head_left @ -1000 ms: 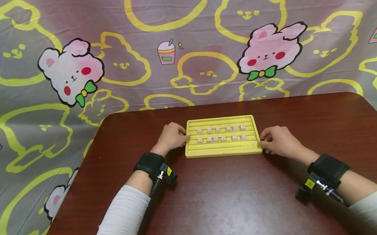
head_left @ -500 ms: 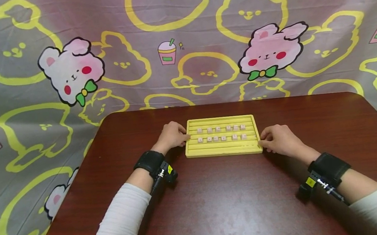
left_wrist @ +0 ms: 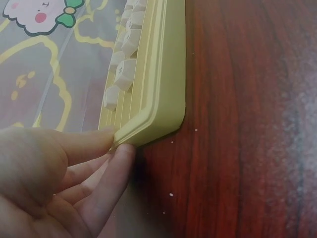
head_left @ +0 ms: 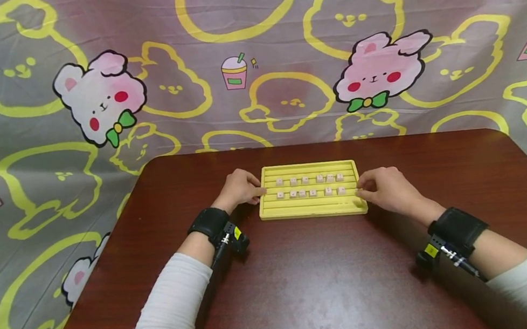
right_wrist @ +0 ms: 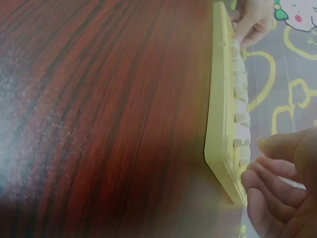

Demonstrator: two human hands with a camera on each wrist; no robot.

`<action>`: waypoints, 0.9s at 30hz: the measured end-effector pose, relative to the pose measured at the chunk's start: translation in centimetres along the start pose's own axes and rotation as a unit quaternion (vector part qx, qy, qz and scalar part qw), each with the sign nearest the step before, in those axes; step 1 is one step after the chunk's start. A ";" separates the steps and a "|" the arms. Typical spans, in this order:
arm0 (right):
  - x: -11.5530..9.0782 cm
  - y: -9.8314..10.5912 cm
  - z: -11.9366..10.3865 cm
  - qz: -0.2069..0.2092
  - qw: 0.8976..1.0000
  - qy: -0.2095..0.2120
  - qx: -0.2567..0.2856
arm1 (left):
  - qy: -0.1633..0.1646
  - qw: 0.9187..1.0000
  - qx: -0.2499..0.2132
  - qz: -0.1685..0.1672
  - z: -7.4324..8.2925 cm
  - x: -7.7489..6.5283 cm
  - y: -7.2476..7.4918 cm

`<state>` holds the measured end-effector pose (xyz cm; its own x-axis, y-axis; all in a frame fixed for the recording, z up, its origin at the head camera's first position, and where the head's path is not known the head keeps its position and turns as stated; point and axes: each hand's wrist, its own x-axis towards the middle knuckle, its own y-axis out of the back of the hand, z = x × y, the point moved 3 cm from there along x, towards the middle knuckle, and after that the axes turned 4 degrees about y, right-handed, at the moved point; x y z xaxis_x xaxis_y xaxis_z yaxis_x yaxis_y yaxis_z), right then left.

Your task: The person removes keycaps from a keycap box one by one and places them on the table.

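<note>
From the head view, a yellow tray [head_left: 308, 215] lay on the brown table [head_left: 305, 273], near the far edge. Two rows of little white blocks [head_left: 313, 193] sat in it, six in each row. The marks on them were too small to read. The left hand [head_left: 240, 189] pinched the left end of the tray. The right hand [head_left: 390, 189] was at the right end, with its fingertips over the rim. A cloth [head_left: 286, 48] with bunny pictures hung behind.

From the left wrist view, the left hand had its thumb on top of the rim and a finger against the outside, so it had a good hold. The blocks stood close together in this view, and the tray was between the hand and the cloth.

From the right wrist view, the right hand had bent fingers, with the thumb apart from them. I could see nothing held between them. The fingertips were right by the tray's end, but I could not tell if they touched it.

It looked like the step was keeping the tray steady and straight. The next move seemed to call for a firm left hand and a gentle right one, so no block got bumped.
</note>
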<state>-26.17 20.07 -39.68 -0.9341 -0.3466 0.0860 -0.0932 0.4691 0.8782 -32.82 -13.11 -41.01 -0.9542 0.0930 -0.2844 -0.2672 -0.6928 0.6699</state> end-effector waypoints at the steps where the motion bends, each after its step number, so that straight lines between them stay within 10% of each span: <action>1: 0.1 -0.1 -0.2 0.003 1.000 0.010 -0.007 | 0.002 1.000 -0.001 -0.001 -0.1 0.0 0.0; 27: 2.1 -1.8 -1.9 0.006 0.997 0.064 -0.040 | 0.023 0.999 -0.027 -0.030 0.1 0.0 0.3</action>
<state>-27.30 16.94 -40.21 -0.8829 -0.4443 0.1516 -0.0500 0.4101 0.9107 -32.89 -13.28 -40.74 -0.9293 0.1029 -0.3546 -0.3143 -0.7245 0.6135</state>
